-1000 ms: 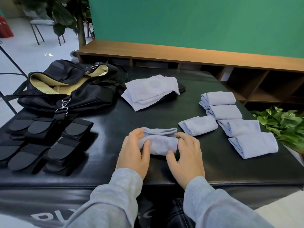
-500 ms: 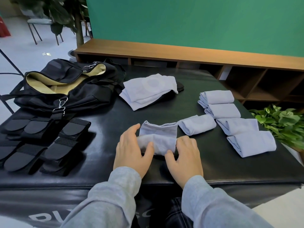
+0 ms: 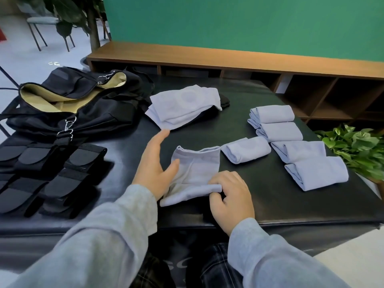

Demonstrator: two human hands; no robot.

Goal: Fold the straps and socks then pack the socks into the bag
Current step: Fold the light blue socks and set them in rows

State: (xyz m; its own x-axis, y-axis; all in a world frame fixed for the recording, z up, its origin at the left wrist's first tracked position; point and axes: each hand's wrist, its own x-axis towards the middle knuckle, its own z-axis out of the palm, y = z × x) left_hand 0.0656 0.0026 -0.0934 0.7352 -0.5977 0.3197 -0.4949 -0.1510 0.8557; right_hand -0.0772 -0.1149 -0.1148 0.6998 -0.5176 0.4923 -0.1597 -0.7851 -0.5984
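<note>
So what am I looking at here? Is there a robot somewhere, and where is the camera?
There is no robot here, just a person working with bare hands. The single camera sits on the person's head and looks down at a black padded table.

The left hand lies open, its thumb touching a pale blue sock. The right hand pinches that sock's rolled near edge.

To the right lie five folded socks, and further back a loose sock pile. On the left sit folded black straps and behind them an open black bag with a tan lining. A green plant stands at the right edge.
</note>
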